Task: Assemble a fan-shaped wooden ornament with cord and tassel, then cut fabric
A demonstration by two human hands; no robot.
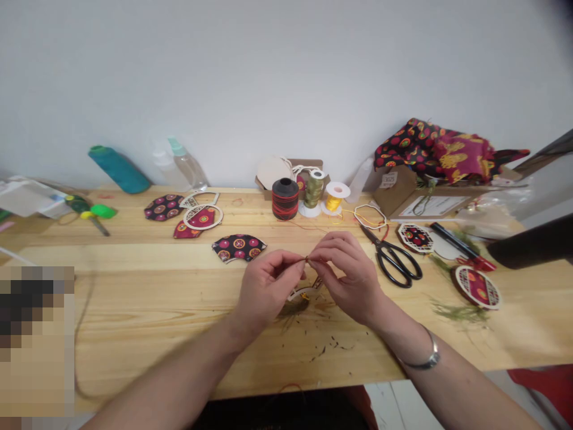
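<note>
My left hand and my right hand meet over the table, thumbs and forefingers pinched tip to tip. A tiny dark bit, perhaps thin cord, shows where the fingertips meet; it is too small to name surely. Beneath them, partly hidden, is a pale wooden ornament frame with a bit of yellow thread and a greenish tassel. A fan-shaped piece of patterned fabric lies just beyond my left hand. To the right of my right hand rest black-handled scissors.
Spools of red-black cord, green thread and yellow thread stand at the back. Finished-looking round and octagonal ornaments lie right, near a marker. A cardboard box holds fabric. Dark clippings litter the wooden table.
</note>
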